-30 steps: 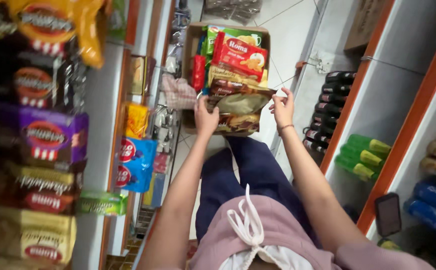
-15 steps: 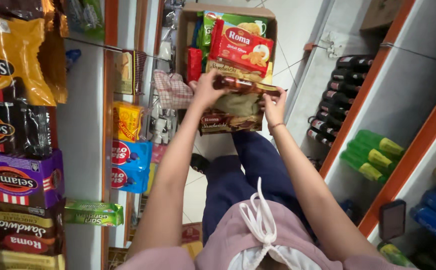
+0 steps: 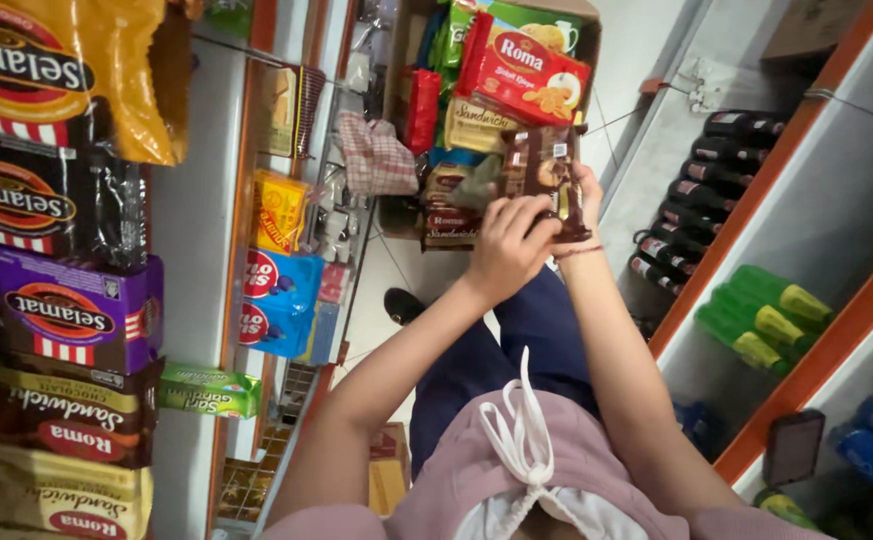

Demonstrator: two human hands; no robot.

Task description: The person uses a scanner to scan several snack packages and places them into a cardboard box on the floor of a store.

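Note:
Both my hands hold one dark brown biscuit packet above an open cardboard box on the floor. My left hand grips the packet's near end from the left. My right hand holds its right edge, with a thin bracelet on the wrist. The box is packed with snack packets: a red biscuit packet on top, green ones behind it and brown sandwich-biscuit packets below.
Shelves on the left carry orange, black, purple and brown snack packs, a green packet and blue packs. Right shelves hold dark bottles, green bottles and a phone. A checked cloth hangs beside the box.
My hands lifted a brown packet out of the box and brought it closer together; my left hand moved right onto the packet. The view shifted towards the box.

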